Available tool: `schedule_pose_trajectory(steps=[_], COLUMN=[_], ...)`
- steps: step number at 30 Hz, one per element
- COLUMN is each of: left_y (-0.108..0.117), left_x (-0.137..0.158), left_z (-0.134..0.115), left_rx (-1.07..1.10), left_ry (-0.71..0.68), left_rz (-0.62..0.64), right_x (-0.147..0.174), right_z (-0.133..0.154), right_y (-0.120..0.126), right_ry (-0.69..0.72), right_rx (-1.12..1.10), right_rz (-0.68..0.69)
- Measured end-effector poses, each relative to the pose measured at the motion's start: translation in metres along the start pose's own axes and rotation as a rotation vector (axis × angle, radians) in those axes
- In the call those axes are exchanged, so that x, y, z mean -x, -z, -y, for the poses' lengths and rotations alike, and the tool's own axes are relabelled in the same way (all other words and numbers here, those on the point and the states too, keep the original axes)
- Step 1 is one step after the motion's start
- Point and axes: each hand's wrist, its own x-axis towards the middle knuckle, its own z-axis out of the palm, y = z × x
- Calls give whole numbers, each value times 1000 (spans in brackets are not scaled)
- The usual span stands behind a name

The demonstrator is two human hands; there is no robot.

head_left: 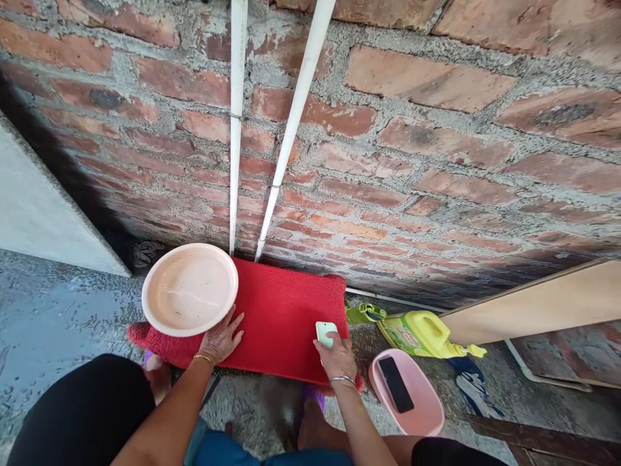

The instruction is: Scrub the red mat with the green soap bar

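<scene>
Black-clad knees (87,414), cut off, line the bottom edge. Lower centre, the left hand (220,340) lies fingers apart on red cloth (281,310), beside a basin (194,285); the right hand (336,355) clamps its fingers on a green block (325,330), underside hidden. Lower right: a pink tub (425,404) holding a dark slab (395,385), a yellow jug (422,331), a green object (366,314) hard to make out. Pipes (236,129) climb the brick wall (436,142), cut off above.

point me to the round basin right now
In the head view, the round basin is left of centre, at the left end of the red cloth, right beside the spread left hand.
</scene>
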Motion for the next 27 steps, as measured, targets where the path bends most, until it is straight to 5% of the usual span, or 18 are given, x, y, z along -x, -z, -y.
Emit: schedule_pose_trajectory(steps=[10,13,20,23,27], left_y=[1,1,6,7,6], left_x=[0,-1,-2,-2,-3], left_z=[4,3,0,0,0], left_rx=[-32,-30,-38,-44,-58], left_ry=[-21,-35,-26,-30,-32], left_rz=[-7,-10,-12,-4,-3], right_x=[35,26,-5,-4,8], right_z=[104,88,10,26,87], right_y=[-24,-18,8,7,-8], right_ry=[416,363,-62,-48,164], right_rx=[16,40,-33,-65,-83], right_rz=[121,132,23,1,69])
